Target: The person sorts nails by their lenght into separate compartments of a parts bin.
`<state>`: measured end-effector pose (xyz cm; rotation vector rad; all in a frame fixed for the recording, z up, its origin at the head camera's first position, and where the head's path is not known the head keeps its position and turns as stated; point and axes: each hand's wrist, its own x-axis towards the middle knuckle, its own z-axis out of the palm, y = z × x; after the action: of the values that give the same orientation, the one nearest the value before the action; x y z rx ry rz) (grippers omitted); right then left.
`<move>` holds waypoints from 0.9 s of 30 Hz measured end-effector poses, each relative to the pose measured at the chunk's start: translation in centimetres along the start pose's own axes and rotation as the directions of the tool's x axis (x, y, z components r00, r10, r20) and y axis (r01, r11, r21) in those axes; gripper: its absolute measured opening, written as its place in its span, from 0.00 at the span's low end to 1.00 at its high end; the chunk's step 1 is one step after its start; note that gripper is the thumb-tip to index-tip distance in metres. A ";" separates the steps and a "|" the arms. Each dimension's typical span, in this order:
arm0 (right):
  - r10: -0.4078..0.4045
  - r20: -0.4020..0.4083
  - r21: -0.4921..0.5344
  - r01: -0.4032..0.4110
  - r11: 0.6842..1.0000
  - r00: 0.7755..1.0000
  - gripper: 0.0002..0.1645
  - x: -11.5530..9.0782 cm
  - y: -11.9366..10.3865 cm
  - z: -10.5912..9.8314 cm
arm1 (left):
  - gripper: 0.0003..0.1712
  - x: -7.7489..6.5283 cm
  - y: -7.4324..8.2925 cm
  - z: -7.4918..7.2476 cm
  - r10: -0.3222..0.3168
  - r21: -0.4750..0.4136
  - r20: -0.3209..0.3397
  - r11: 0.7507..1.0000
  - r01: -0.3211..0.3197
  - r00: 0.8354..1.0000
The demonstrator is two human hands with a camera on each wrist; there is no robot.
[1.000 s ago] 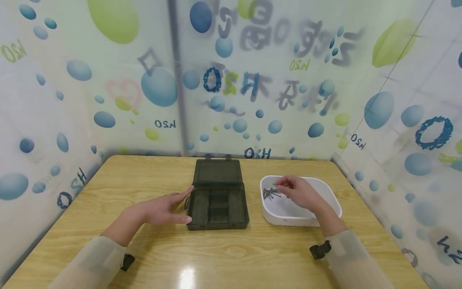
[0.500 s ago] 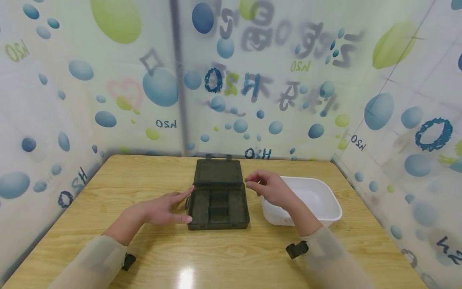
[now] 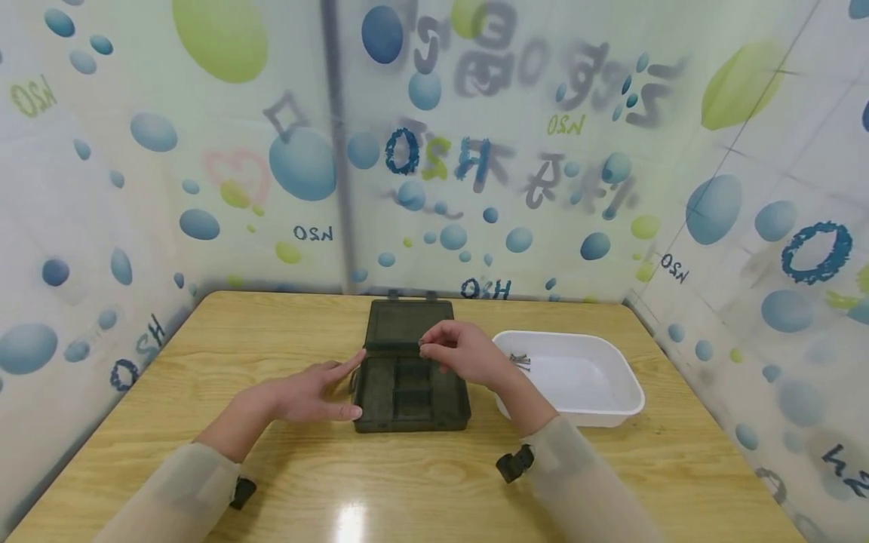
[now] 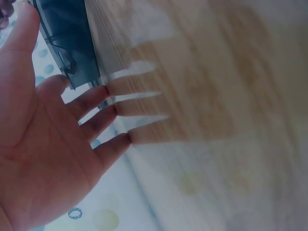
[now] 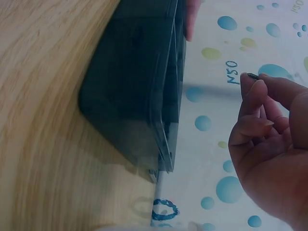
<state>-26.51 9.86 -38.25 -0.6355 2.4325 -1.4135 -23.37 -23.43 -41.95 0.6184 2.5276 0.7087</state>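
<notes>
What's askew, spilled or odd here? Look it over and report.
Nothing looks spilled or damaged: the loose screws I can see lie inside the white tray, and the dark case rests flat, open. Only the lettering on the backdrop seems odd: it reads mirrored, as if seen from behind.

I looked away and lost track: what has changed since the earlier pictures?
The right hand has moved left from the white tray to above the open dark case, pinching a small piece. The tray's metal fasteners, hidden half a second ago, show again. The left hand stays at the case's left side; case and tray stay put.
</notes>
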 end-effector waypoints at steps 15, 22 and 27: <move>0.029 0.042 -0.001 -0.029 1.000 0.999 0.11 1.6 0.5 3.6 | 0.64 0.2 0.1 0.1 -0.007 0.010 0.001 1.000 0.007 1.000; 0.057 0.069 0.025 -0.058 0.998 0.996 0.07 2.2 0.5 5.3 | 0.63 0.1 0.4 -0.1 -0.029 0.065 -0.009 0.997 0.029 1.000; 0.070 0.075 0.029 -0.073 0.997 0.995 0.07 2.4 0.8 6.0 | 0.63 0.4 0.2 0.0 -0.015 0.088 -0.015 0.996 0.016 1.000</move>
<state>-26.24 4.50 -41.92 -0.5772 2.3471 -1.3731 -23.62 -23.06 -41.93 0.6253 2.5853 0.6011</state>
